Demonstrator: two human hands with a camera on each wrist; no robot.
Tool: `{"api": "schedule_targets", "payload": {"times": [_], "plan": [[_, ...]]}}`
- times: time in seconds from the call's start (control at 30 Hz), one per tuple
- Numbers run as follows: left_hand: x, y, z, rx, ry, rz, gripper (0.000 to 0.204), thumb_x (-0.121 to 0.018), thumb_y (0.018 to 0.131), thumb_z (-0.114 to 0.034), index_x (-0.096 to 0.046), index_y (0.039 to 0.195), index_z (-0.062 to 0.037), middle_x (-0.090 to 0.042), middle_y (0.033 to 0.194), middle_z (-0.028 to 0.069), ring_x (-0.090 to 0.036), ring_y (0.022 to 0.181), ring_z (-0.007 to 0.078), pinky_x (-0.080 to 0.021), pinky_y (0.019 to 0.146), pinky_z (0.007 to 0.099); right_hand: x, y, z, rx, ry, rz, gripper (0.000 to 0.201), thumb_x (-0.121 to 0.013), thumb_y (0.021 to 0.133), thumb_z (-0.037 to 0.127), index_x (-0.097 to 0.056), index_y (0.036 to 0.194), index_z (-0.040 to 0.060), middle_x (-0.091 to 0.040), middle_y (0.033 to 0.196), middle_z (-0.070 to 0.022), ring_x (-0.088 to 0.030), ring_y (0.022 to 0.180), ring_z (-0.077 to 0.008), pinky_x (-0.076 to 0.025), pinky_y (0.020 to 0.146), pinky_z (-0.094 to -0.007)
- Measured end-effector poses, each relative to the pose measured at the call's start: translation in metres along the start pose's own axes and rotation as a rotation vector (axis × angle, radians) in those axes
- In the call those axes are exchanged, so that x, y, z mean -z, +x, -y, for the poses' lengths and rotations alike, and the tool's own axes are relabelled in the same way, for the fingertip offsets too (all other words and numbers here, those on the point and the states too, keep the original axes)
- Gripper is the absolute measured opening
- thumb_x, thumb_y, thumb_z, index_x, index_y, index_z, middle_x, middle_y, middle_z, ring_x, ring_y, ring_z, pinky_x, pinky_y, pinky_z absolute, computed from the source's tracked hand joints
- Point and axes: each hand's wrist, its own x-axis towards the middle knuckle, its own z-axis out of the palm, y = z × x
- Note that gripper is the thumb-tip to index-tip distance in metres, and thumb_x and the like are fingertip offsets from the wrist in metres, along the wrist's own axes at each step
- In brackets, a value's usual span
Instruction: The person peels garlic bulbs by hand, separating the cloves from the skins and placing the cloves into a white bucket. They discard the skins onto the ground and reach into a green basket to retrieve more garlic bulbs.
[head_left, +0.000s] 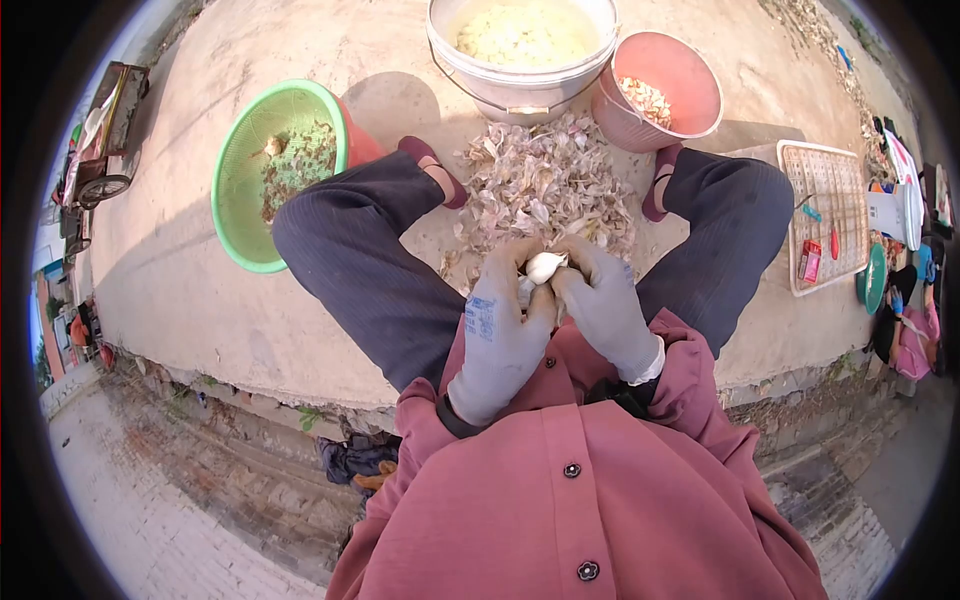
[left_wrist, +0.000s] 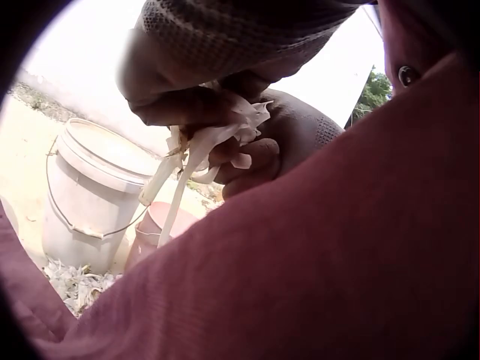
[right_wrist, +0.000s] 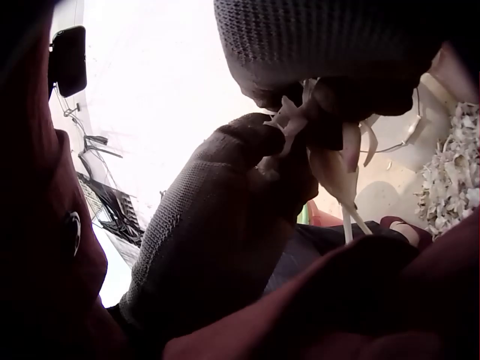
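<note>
Both hands wear grey gloves and meet over the lap in the head view. A white garlic bulb (head_left: 545,267) sits between the fingertips. The left hand (head_left: 500,330) curls its fingers and thumb round the garlic from one side; the right hand (head_left: 608,305) pinches it from the other. In the left wrist view, pale strips of peel (left_wrist: 196,154) and a stalk hang from the fingers. The right wrist view shows loose peel (right_wrist: 337,176) dangling below the dark, shaded fingers. The palms are hidden.
A heap of peel (head_left: 550,180) lies between the feet. Beyond it stand a white bucket (head_left: 520,90) and a pink bucket (head_left: 610,110). A green basket (head_left: 230,190) is at left, a shallow crate (head_left: 822,165) with small items at right.
</note>
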Motion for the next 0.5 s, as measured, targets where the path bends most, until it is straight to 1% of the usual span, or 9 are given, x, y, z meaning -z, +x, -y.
{"api": "schedule_targets", "payload": {"times": [0.07, 0.1, 0.17, 0.27, 0.33, 0.37, 0.4, 0.43, 0.5], "plan": [[0.001, 0.000, -0.001, -0.062, -0.052, 0.032, 0.040, -0.062, 0.084, 0.002, -0.054, 0.124, 0.0019, -0.062, 0.108, 0.0200, -0.065, 0.097, 0.0331, -0.051, 0.084, 0.0390, -0.001, 0.002, -0.014, -0.017, 0.031, 0.025, 0.021, -0.053, 0.088, 0.010, -0.065, 0.103, 0.0001, -0.057, 0.072, -0.0085, -0.050, 0.064, -0.0127, -0.043, 0.060, -0.0310], [0.001, -0.001, -0.003, -0.057, -0.050, 0.030, 0.040, -0.062, 0.084, 0.002, -0.054, 0.124, 0.0019, -0.062, 0.108, 0.0200, -0.065, 0.097, 0.0331, -0.051, 0.084, 0.0390, -0.002, 0.003, -0.018, -0.020, 0.124, 0.009, 0.021, -0.053, 0.088, 0.010, -0.065, 0.102, -0.0008, -0.058, 0.074, -0.0061, -0.050, 0.066, -0.0113, -0.043, 0.060, -0.0305], [0.002, 0.000, -0.008, -0.074, -0.048, 0.011, 0.039, -0.058, 0.085, 0.001, -0.058, 0.124, 0.0011, -0.066, 0.106, 0.0173, -0.066, 0.097, 0.0260, -0.051, 0.086, 0.0345, -0.003, 0.004, -0.021, -0.021, 0.219, -0.007, 0.021, -0.052, 0.088, 0.009, -0.064, 0.102, -0.0018, -0.059, 0.076, -0.0037, -0.050, 0.068, -0.0098, -0.042, 0.061, -0.0300], [0.004, 0.000, -0.007, -0.002, -0.100, -0.006, 0.039, -0.057, 0.085, 0.000, -0.058, 0.124, 0.0013, -0.066, 0.105, 0.0154, -0.065, 0.095, 0.0224, -0.051, 0.085, 0.0323, 0.001, 0.006, -0.012, 0.068, 0.339, -0.002, 0.019, -0.052, 0.091, 0.010, -0.064, 0.098, -0.0030, -0.058, 0.082, -0.0006, -0.049, 0.073, -0.0078, -0.042, 0.061, -0.0283], [0.011, 0.004, -0.013, 0.068, -0.140, 0.008, 0.038, -0.057, 0.084, 0.000, -0.057, 0.122, 0.0019, -0.065, 0.105, 0.0159, -0.065, 0.094, 0.0227, -0.051, 0.083, 0.0325, 0.008, 0.005, -0.003, -0.135, 0.205, 0.124, 0.019, -0.050, 0.097, 0.010, -0.062, 0.107, -0.0012, -0.060, 0.093, -0.0018, -0.054, 0.084, -0.0064, -0.044, 0.073, -0.0223], [0.013, 0.006, -0.016, 0.137, -0.182, 0.024, 0.036, -0.058, 0.084, 0.000, -0.057, 0.120, 0.0025, -0.064, 0.104, 0.0165, -0.064, 0.093, 0.0230, -0.051, 0.082, 0.0328, 0.007, 0.003, -0.006, -0.134, 0.205, 0.119, 0.019, -0.050, 0.097, 0.010, -0.062, 0.107, -0.0012, -0.060, 0.093, -0.0018, -0.054, 0.084, -0.0064, -0.044, 0.073, -0.0223], [0.011, 0.005, -0.014, 0.141, -0.229, -0.010, 0.035, -0.056, 0.083, 0.001, -0.058, 0.118, 0.0022, -0.064, 0.103, 0.0135, -0.062, 0.091, 0.0179, -0.051, 0.081, 0.0306, 0.004, 0.003, -0.010, -0.070, 0.260, 0.115, 0.020, -0.052, 0.099, 0.016, -0.061, 0.108, -0.0001, -0.058, 0.090, -0.0002, -0.051, 0.079, -0.0051, -0.041, 0.065, -0.0212], [0.011, 0.005, -0.012, 0.141, -0.230, -0.014, 0.035, -0.056, 0.083, 0.001, -0.058, 0.118, 0.0022, -0.064, 0.103, 0.0135, -0.062, 0.091, 0.0179, -0.051, 0.081, 0.0306, 0.002, 0.002, -0.012, -0.009, 0.316, 0.117, 0.023, -0.054, 0.101, 0.021, -0.060, 0.110, 0.0009, -0.055, 0.088, 0.0014, -0.048, 0.073, -0.0037, -0.038, 0.058, -0.0201], [0.011, 0.006, -0.010, 0.210, -0.392, 0.010, 0.035, -0.056, 0.084, 0.000, -0.058, 0.119, 0.0016, -0.065, 0.104, 0.0124, -0.062, 0.092, 0.0167, -0.051, 0.081, 0.0305, 0.006, -0.001, -0.015, -0.087, 0.445, 0.144, 0.024, -0.053, 0.102, 0.022, -0.058, 0.112, 0.0018, -0.056, 0.089, 0.0013, -0.049, 0.072, -0.0030, -0.038, 0.057, -0.0194]]}}
